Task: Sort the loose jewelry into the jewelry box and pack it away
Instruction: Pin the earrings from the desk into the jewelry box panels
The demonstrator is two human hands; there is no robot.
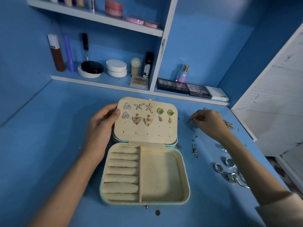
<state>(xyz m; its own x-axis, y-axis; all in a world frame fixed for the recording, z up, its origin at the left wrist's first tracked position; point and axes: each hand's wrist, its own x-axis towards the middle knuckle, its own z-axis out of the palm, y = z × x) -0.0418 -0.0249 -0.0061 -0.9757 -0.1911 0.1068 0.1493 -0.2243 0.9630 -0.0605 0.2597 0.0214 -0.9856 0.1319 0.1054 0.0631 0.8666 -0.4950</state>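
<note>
An open cream jewelry box (pixel 186 182) lies on the blue desk, its lid (pixel 146 133) tipped back with several earring pairs pinned in it. My left hand (pixel 102 122) grips the lid's left edge, thumb on its face. Ring rolls (pixel 122 174) fill the box's left half and the right compartment holds nothing. My right hand (pixel 208 122) hovers right of the lid, its fingertips pinching a small dark earring (pixel 189 121). Loose earrings (pixel 194 149), several silver rings (pixel 228 171) and a gold chain (pixel 229 125) lie on the desk to the right.
Shelves behind hold cosmetics: jars (pixel 116 68), tubes, a perfume bottle (pixel 182 73) and eyeshadow palettes (pixel 183 87). A white slatted panel (pixel 272 104) stands at the right. A small brown round object (pixel 157 212) lies near the desk's front edge.
</note>
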